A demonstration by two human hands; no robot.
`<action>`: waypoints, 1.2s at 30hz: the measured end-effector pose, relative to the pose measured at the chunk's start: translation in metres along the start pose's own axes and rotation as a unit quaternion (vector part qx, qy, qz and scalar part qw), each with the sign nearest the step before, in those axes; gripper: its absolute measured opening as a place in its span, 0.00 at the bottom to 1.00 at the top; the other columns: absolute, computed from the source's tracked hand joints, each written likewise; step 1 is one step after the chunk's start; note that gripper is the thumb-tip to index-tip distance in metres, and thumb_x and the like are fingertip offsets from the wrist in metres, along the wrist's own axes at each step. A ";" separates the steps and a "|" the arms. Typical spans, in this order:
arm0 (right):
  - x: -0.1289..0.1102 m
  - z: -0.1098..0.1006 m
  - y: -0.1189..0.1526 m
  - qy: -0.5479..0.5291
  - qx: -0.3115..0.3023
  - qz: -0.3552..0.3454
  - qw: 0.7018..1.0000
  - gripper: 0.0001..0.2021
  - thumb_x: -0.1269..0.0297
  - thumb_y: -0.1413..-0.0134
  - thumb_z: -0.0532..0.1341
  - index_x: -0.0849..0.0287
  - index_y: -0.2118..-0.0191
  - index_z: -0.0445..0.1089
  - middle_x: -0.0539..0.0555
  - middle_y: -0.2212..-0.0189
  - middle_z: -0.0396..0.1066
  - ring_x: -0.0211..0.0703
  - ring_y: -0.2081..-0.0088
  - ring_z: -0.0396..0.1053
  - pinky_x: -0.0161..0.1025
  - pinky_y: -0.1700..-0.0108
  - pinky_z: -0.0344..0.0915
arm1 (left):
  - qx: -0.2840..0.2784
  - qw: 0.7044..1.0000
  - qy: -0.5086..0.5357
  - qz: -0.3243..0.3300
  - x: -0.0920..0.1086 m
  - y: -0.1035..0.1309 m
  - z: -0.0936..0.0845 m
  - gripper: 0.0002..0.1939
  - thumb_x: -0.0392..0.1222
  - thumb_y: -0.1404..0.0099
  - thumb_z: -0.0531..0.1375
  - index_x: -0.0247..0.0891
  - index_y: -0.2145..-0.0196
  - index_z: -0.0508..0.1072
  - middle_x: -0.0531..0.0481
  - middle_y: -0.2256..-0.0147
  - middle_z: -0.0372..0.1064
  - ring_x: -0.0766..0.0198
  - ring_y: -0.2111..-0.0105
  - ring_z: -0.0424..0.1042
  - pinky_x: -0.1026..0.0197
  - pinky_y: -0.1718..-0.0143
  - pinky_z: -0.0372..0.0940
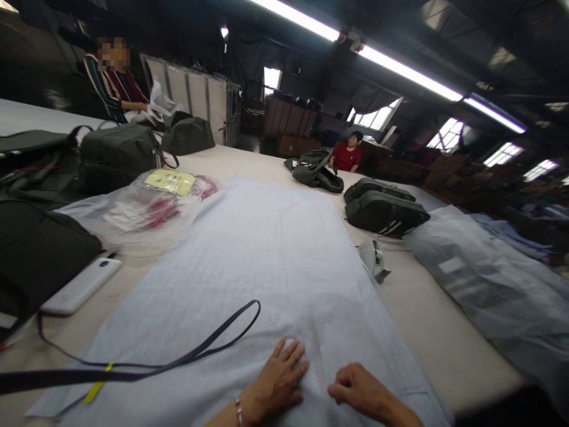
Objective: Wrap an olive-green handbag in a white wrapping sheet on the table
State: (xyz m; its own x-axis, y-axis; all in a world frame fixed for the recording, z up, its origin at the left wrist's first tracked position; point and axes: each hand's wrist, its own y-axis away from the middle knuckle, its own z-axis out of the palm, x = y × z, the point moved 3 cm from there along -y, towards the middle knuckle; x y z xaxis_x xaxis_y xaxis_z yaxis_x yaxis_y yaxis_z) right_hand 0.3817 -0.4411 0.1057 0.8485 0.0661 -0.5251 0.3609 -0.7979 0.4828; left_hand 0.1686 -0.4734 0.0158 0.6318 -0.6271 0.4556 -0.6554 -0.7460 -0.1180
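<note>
A large pale bluish-white sheet [267, 255] lies spread over the table in front of me; I cannot tell if it is cloth or plastic. My left hand [280, 376] rests flat on its near part, fingers stretched out, a bracelet at the wrist. Just to the right, over the same sheet, my right hand [358, 388] is curled closed, thumb against the fingers. Whether anything is inside that grip is hidden. Left of my hands a dark strap [178, 359] lies across the sheet, its loop pointing away from me. A yellow strip [94, 388] crosses the strap.
Dark green bags [120, 148] crowd the left side, near a clear bag of red and white pieces [151, 207] and a white phone [84, 284]. More bags [382, 207], a white tape dispenser [373, 258] and translucent plastic [484, 273] are right. Two people sit beyond.
</note>
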 end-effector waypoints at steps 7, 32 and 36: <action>-0.040 -0.017 -0.050 0.088 0.250 -0.193 0.945 0.21 0.53 0.36 0.53 0.53 0.43 0.68 0.58 0.38 0.63 0.52 0.37 0.59 0.53 0.36 0.56 | 0.032 0.998 -0.051 0.026 0.005 0.006 0.002 0.33 0.59 0.33 0.56 0.44 0.36 0.56 0.43 0.35 0.54 0.50 0.35 0.50 0.41 0.36 0.46; -0.005 0.056 -0.132 0.214 0.234 -0.104 0.943 0.28 0.52 0.35 0.51 0.48 0.32 0.49 0.50 0.30 0.44 0.52 0.31 0.44 0.56 0.32 0.41 | 0.221 0.931 -0.260 0.131 -0.004 0.011 0.007 0.21 0.55 0.31 0.56 0.48 0.44 0.67 0.52 0.42 0.65 0.57 0.40 0.59 0.45 0.32 0.35; -0.012 0.046 -0.129 0.186 0.219 -0.092 0.953 0.27 0.54 0.37 0.53 0.48 0.34 0.54 0.51 0.32 0.49 0.51 0.32 0.47 0.56 0.32 0.44 | 0.213 0.948 -0.199 0.125 -0.002 0.011 0.008 0.25 0.61 0.34 0.57 0.46 0.45 0.68 0.50 0.44 0.67 0.55 0.42 0.61 0.45 0.34 0.43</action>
State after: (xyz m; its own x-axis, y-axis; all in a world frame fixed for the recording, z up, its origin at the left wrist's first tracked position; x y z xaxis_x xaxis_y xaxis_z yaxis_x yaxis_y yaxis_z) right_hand 0.3073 -0.3662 0.0172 0.8948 0.3716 -0.2474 0.3893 -0.9208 0.0253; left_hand 0.1632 -0.4827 0.0068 0.6404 -0.7680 0.0063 -0.6324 -0.5320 -0.5631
